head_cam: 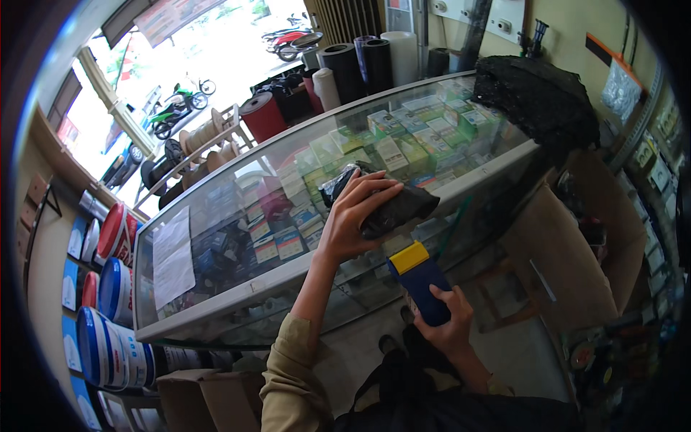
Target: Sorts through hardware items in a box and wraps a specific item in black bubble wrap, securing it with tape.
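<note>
My left hand [353, 216] is spread over a dark bundle in black plastic [397, 210], gripping it above the front edge of a glass display counter [280, 278]. In my right hand [451, 318], lower down and nearer my body, is a dark blue box-like item [424, 286] with a yellow end. The yellow end points up toward the bundle, a little apart from it. Under the glass top lie many small green-and-white boxes [415, 135]. Blue-and-white packets [286, 243] lie further left inside the case.
A black plastic sheet [540, 97] covers the counter's right end. An open cardboard box [561, 248] stands to the right, another carton [210, 397] at lower left. Paint buckets [116, 345] line the left. Rolls of sheet material [340, 73] stand behind the counter. A paper sheet [173, 259] lies on the glass.
</note>
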`<state>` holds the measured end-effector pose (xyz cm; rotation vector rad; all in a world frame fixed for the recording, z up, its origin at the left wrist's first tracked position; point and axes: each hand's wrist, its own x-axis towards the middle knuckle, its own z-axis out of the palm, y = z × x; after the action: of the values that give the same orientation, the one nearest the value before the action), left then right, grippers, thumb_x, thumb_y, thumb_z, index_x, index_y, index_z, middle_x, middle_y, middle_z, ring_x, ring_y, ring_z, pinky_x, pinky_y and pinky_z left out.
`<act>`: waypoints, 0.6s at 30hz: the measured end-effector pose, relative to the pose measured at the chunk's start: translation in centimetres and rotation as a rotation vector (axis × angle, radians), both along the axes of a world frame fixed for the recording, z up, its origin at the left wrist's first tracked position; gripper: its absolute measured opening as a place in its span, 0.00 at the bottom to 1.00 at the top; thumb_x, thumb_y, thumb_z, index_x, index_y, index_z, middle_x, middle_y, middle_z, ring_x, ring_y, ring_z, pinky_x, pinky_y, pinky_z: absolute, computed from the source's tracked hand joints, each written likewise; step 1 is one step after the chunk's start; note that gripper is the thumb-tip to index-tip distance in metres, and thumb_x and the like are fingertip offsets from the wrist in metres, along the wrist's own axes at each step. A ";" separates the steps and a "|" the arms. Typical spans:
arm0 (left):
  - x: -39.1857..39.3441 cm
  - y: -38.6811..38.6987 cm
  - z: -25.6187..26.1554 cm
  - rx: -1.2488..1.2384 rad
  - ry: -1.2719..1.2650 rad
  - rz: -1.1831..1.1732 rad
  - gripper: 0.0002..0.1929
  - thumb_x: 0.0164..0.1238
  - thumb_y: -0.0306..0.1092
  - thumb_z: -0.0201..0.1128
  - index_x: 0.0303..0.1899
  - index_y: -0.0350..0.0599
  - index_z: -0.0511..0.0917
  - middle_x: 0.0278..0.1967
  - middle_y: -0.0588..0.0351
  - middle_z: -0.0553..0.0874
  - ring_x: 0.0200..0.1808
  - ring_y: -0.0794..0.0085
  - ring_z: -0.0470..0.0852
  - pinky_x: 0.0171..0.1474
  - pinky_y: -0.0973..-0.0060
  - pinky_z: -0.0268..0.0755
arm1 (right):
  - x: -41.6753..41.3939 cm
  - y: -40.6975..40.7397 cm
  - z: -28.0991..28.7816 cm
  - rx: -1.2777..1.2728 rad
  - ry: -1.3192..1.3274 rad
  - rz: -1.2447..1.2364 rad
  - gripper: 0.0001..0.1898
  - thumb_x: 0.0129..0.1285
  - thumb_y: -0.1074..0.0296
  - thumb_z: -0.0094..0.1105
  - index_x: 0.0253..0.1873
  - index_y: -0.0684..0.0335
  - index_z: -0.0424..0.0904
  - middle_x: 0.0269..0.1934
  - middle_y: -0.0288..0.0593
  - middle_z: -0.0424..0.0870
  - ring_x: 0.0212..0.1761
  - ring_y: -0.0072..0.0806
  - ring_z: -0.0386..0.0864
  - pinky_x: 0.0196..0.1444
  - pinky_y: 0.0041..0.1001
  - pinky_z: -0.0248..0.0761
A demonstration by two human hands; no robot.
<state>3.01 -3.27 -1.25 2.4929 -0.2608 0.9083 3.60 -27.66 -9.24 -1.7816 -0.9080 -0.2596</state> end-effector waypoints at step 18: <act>0.6 -1.7 -3.6 0.530 -0.116 -0.020 0.20 0.49 0.31 0.61 0.49 0.53 0.79 0.56 0.45 0.76 0.62 0.49 0.71 0.66 0.43 0.55 | -0.2 -0.9 -0.5 -0.286 0.091 -0.032 0.27 0.35 0.65 0.72 0.47 0.58 0.77 0.32 0.50 0.76 0.29 0.47 0.79 0.32 0.36 0.74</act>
<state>3.65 -4.96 -4.85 2.9059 -0.6358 1.0898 3.42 -28.54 -9.77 -2.0545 -0.8857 -0.0705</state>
